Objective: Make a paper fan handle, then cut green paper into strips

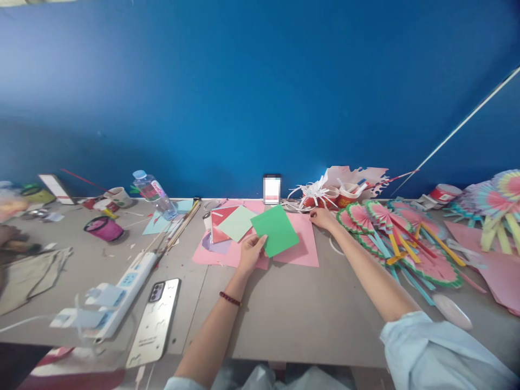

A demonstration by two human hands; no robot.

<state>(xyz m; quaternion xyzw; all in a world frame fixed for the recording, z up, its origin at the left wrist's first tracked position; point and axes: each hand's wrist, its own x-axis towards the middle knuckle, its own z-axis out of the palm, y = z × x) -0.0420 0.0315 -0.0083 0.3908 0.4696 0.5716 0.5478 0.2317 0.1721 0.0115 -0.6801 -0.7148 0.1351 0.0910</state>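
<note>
My left hand (252, 252) pinches the lower left edge of a bright green paper square (276, 232) between thumb and fingers. Beside it, a pale green paper square (237, 223) lies over a red packet (219, 219) on pink paper sheets (303, 252). My right hand (322, 218) reaches to the far right corner of the pink paper, its fingers curled together. Whatever is between those fingertips, if anything, is too small to tell. Just beyond that hand are white paper strips (314, 190) and paper cups (346, 196).
Pleated watermelon paper fans (430, 265) with ribbons spread at the right, near a white computer mouse (452, 311). To the left are a phone (155, 322), a power strip (130, 292), wooden sticks (182, 227), a tilted water bottle (156, 195) and a pink container (103, 228). A blue wall (244, 97) stands behind.
</note>
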